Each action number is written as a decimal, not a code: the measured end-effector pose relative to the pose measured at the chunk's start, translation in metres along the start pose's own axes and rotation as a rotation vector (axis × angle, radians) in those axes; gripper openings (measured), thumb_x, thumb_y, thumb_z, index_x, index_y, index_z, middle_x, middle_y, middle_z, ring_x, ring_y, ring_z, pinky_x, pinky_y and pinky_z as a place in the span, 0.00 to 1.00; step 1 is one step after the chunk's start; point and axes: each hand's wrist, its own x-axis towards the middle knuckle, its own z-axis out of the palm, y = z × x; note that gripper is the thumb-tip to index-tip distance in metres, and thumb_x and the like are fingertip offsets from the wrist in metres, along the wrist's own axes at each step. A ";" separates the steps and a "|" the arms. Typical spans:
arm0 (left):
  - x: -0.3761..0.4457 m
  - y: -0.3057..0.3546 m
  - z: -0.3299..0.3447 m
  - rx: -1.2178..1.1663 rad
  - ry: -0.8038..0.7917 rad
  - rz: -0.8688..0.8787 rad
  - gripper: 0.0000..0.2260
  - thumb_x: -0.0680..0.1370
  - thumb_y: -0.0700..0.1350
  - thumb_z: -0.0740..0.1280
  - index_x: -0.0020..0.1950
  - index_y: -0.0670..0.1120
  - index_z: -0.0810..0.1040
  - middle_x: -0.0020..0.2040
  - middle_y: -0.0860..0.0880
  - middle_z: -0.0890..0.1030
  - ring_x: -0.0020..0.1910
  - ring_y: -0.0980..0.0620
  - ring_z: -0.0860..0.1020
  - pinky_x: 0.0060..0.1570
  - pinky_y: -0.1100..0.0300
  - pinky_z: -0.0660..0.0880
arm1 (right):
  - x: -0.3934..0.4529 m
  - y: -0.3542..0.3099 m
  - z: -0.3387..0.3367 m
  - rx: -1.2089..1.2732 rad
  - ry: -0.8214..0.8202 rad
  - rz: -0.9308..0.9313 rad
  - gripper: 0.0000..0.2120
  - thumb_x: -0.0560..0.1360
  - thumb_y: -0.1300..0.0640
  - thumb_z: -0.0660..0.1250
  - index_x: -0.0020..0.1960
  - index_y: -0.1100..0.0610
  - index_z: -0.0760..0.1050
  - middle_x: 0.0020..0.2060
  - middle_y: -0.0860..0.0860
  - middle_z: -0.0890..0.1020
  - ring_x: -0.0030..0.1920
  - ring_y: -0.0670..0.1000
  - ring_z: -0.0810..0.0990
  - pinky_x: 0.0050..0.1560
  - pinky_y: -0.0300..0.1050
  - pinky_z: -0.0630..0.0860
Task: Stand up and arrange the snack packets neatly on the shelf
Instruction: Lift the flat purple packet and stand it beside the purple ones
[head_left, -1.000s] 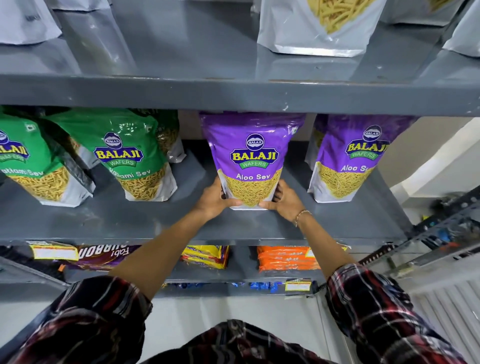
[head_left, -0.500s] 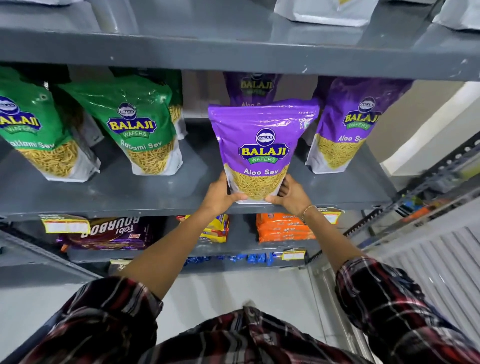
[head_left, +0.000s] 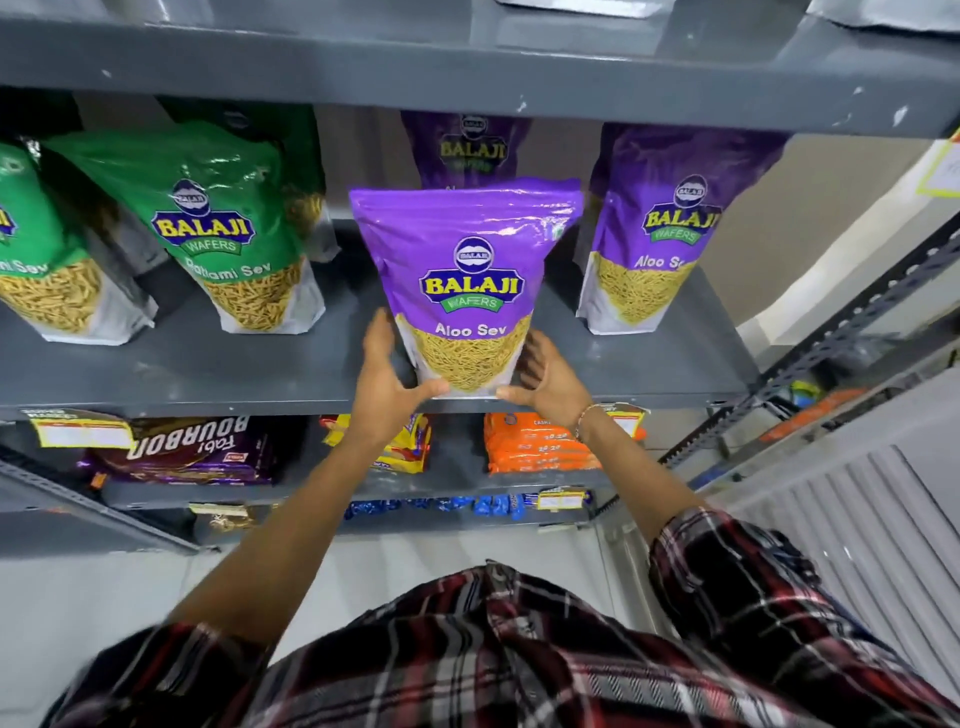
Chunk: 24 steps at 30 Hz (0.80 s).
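At near shelf (head_left: 260, 374) edge: purple packet (head_left: 467, 280) upright, front row. Left hand (head_left: 387, 379), right hand (head_left: 545, 382) spread, cupping base sides, probably steadying so packet stands square.

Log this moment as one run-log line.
step: standing packet | left hand: open at Aloo Sev packet base | right hand: open at base | packet: upright at shelf front edge

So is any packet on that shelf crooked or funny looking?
Yes. The two green packets, one at and one at, lean sideways, unlike the purple ones. The front Aloo Sev packet stands upright between the left hand and right hand.
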 end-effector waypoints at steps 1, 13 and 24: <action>-0.012 0.006 0.006 -0.013 0.161 0.021 0.44 0.63 0.48 0.80 0.73 0.50 0.59 0.73 0.48 0.65 0.72 0.54 0.65 0.67 0.67 0.64 | -0.003 0.003 -0.011 0.026 0.072 -0.019 0.37 0.67 0.65 0.74 0.69 0.54 0.59 0.69 0.52 0.68 0.66 0.47 0.69 0.64 0.44 0.71; 0.061 0.083 0.211 0.112 -0.229 0.123 0.50 0.68 0.50 0.76 0.76 0.38 0.45 0.74 0.31 0.57 0.76 0.38 0.55 0.76 0.58 0.50 | 0.030 0.026 -0.235 -0.228 0.336 -0.027 0.41 0.65 0.65 0.75 0.71 0.56 0.57 0.71 0.52 0.61 0.72 0.53 0.61 0.70 0.51 0.63; 0.107 0.041 0.226 -0.020 -0.287 -0.186 0.40 0.53 0.62 0.79 0.59 0.45 0.74 0.56 0.44 0.83 0.56 0.45 0.81 0.57 0.41 0.77 | 0.024 0.013 -0.233 0.143 0.173 0.009 0.29 0.58 0.70 0.75 0.52 0.54 0.67 0.48 0.47 0.76 0.51 0.53 0.76 0.56 0.55 0.76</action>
